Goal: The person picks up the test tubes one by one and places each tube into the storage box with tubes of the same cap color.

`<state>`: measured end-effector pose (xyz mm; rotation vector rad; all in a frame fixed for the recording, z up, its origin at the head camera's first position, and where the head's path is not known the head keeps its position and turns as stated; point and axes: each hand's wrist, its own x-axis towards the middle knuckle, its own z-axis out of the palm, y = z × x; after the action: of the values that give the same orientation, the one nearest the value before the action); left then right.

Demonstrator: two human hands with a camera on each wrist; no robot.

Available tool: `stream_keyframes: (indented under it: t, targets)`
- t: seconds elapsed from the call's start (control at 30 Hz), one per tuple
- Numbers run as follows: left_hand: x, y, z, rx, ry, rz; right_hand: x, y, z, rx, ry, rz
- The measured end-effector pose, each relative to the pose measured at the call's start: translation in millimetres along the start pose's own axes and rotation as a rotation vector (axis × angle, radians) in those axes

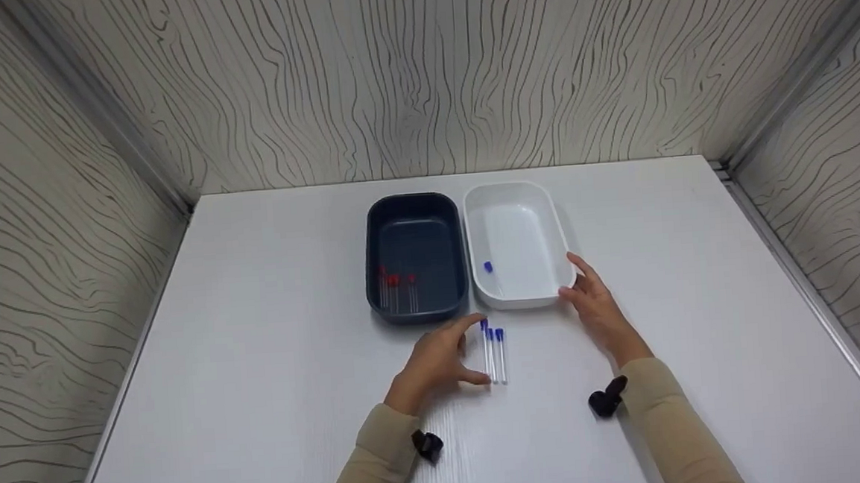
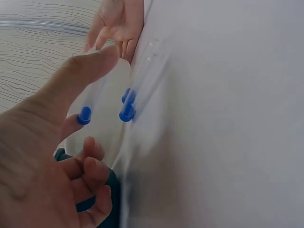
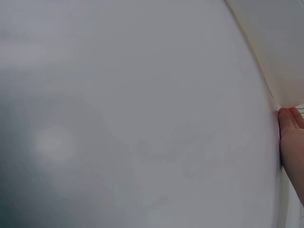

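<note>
Pinching left hand [image 1: 441,356]: its grip has thumb and a fingertip pressed on opposite ends of a slim clear tube with a blue cap [image 1: 485,346], below the centre of the head view; the fingertip meets the cap, the thumb the far clear end. In the left wrist view, the other fingers bend loosely.
Lying tubes: just right of the pinched one, a second blue-capped clear tube [image 1: 491,356] and a third blue-capped clear tube [image 1: 502,356] lie side by side on the smooth white worktop [image 1: 281,370], caps toward the top of the frame.
Right hand [image 1: 600,313]: its grip holds the lower-right corner of a white rounded rectangular tray [image 1: 525,228], thumb and fingers set around it.
White tray: right of centre; a blue cap [image 1: 488,266] shows at its lower left, any clear body too faint to make out.
Dark tray: a navy rounded rectangular tray [image 1: 419,246] stands just left of the white one, with red-capped clear tubes [image 1: 394,292] in its lower left.
Sleeves: tan [image 1: 680,424], along the bottom of the frame.
</note>
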<state>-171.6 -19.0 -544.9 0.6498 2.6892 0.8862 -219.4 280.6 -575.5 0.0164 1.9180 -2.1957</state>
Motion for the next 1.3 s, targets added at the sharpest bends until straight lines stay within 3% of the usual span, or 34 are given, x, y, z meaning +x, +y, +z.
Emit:
stream_keyframes:
  t: [0.53, 0.83, 1.1, 1.3]
  targets:
    - [8.8, 29.7, -27.5, -0.041, -0.004, 0.115, -2, -5, 1.5, -0.028, -0.024, 0.011]
    - [21.2, 34.6, -33.9, -0.033, 0.005, 0.154, -7, -19, 9.7, -0.068, -0.028, 0.030]
    - [34.7, 37.0, -36.4, 0.006, 0.054, 0.187, -1, -7, 2.6, -0.080, 0.000, 0.025]
    - [48.8, 41.0, -38.9, 0.005, 0.060, 0.167, 0, -2, 0.1, -0.106, -0.001, 0.019]
